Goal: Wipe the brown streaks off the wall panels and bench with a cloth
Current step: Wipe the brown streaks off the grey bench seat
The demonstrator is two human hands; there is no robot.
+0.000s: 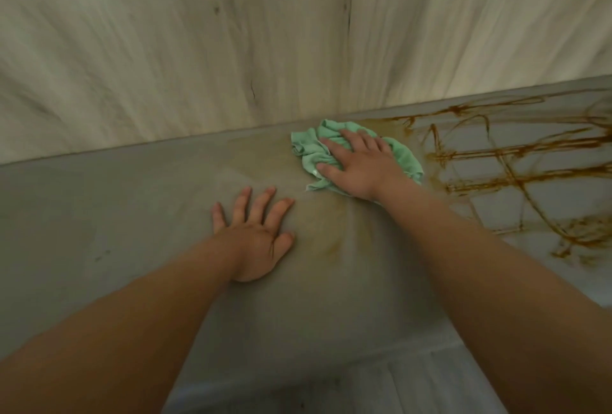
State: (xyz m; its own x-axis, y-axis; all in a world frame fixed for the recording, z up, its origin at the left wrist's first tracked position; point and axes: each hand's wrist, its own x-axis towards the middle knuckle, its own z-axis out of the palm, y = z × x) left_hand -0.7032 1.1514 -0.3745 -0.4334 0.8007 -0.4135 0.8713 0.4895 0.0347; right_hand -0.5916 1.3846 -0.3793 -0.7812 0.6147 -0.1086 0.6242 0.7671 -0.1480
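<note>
A crumpled green cloth [308, 148] lies on the grey bench [99, 215] close to the wall. My right hand [357, 165] presses flat on the cloth with straight, spread fingers. My left hand [255, 231] rests flat on the bare bench to the left of it, fingers spread, holding nothing. Brown streaks [503, 162] cross the bench to the right of the cloth. A faint yellowish smear [331, 234] covers the bench between my hands and under the cloth.
Pale wood-grain wall panels [198, 49] rise behind the bench, with a vertical seam [349, 16] above the cloth. The bench's front edge [443, 345] runs below my arms, with lighter floor beneath.
</note>
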